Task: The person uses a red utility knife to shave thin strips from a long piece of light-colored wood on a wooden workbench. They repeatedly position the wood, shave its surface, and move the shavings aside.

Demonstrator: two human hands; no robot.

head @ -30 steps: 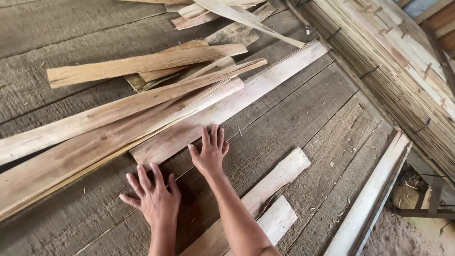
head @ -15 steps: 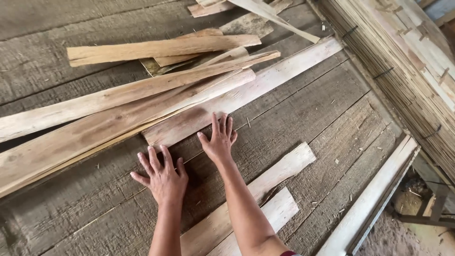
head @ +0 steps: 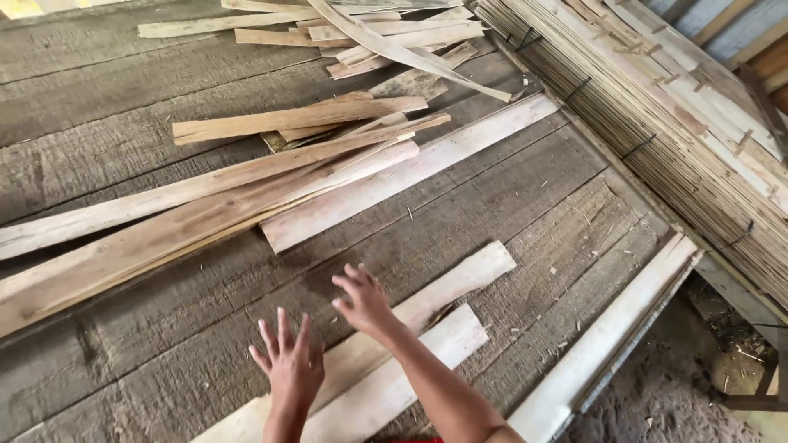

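Broadly, a grey plank floor (head: 139, 98) fills the view, weathered and rough-grained. Along the right edge lies a big bundled stack of thin slats (head: 681, 139), tied with dark bands. Across the middle, a fan of long pale boards (head: 197, 213) runs diagonally, overlapping one another; the widest board (head: 410, 172) ends just above the hands. A smaller scrap pile (head: 377, 37) sits at the top. A white edge board (head: 607, 336) lies at the floor's lower right rim, dirt ground beyond it.

Near the bottom, two short pale offcuts (head: 427, 328) lie side by side, touching, angled up to the right.

Right hand (head: 363, 299): fingers spread and empty, over the upper offcut's left part; contact unclear. Left hand (head: 289, 365): fingers splayed apart, empty, palm down, at the left edge of the offcuts; cannot tell whether it touches them.
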